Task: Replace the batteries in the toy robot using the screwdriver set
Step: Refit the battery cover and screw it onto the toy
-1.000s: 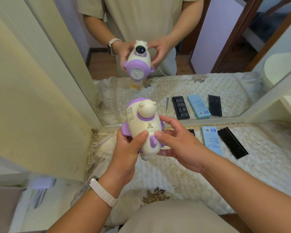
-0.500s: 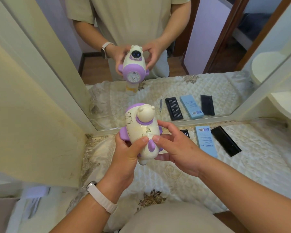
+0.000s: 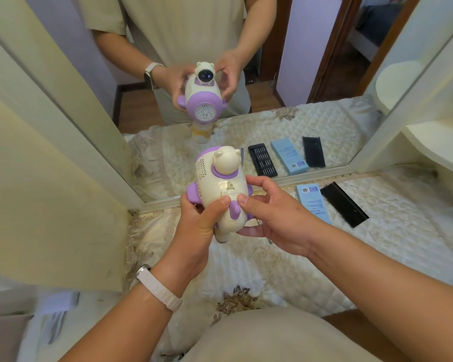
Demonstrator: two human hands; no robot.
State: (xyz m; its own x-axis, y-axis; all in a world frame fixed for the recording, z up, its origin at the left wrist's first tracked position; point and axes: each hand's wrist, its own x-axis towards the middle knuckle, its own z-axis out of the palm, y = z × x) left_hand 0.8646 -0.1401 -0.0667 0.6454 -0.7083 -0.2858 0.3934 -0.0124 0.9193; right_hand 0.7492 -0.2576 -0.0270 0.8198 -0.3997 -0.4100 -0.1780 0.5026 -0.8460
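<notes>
A cream and purple toy robot is held in the air in front of a mirror, its back toward me. My left hand grips it from the lower left, thumb pressed on its back. From the right, my right hand clasps it, with thumb and forefinger on the back panel. On the quilted cover to the right lie a light blue box and a black case lid. The black bit tray and a small screwdriver show only as mirror reflections; my right hand hides them on the table.
A large mirror stands directly behind the toy and reflects a person holding it. A cream cabinet panel rises on the left, cream shelves on the right. The cream quilted cover spreads over the surface below my hands.
Both hands and the toy stay in nearly the same grip. My thumbs have drawn closer together on the toy's back panel.
</notes>
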